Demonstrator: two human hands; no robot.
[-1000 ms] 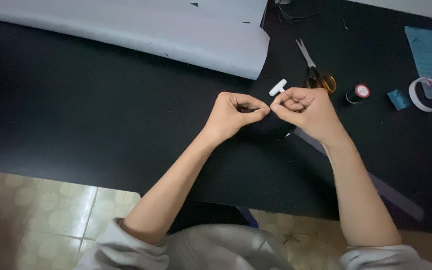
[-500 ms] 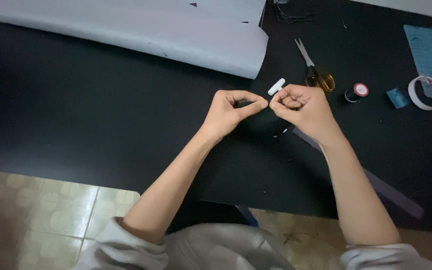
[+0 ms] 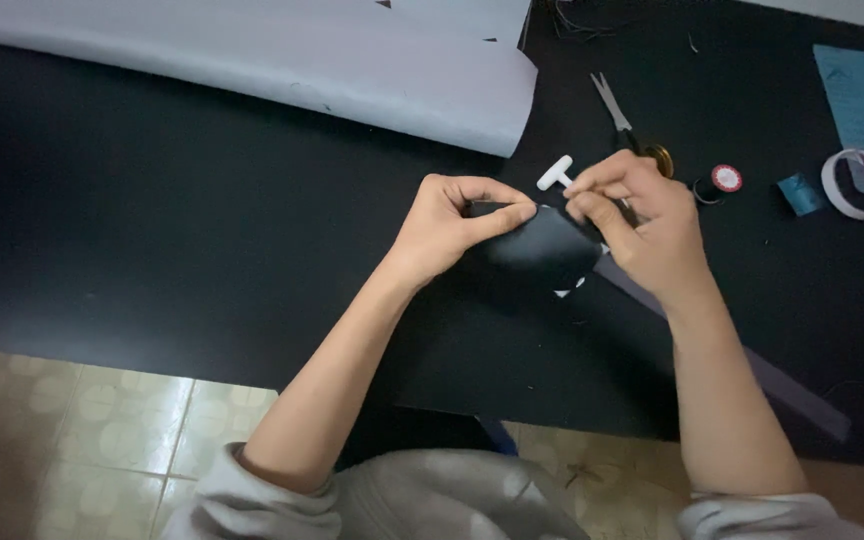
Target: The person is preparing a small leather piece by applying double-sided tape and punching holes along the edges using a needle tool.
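A small piece of black sheet material [image 3: 542, 252] is held just above the black tabletop [image 3: 152, 230] between both hands. My left hand [image 3: 452, 225] pinches its left edge with thumb and forefinger. My right hand [image 3: 637, 225] grips its right side, and a small white T-shaped tool [image 3: 555, 174] sticks out past the fingers of that hand. Whether the tool pierces the black piece is hidden by the fingers.
A large grey-white sheet [image 3: 282, 55] lies curled along the far left. Scissors [image 3: 624, 118], a small spool with a red-and-white top [image 3: 724, 179], a roll of tape [image 3: 858, 184], a blue scrap [image 3: 800, 193] and a blue paper [image 3: 860, 100] lie at right. A long dark strip [image 3: 752, 370] runs under my right forearm. Tiled floor [image 3: 82, 440] shows below.
Both hands have turned and spread a little, so more of the black piece shows between them. The white tool stays in my right hand.
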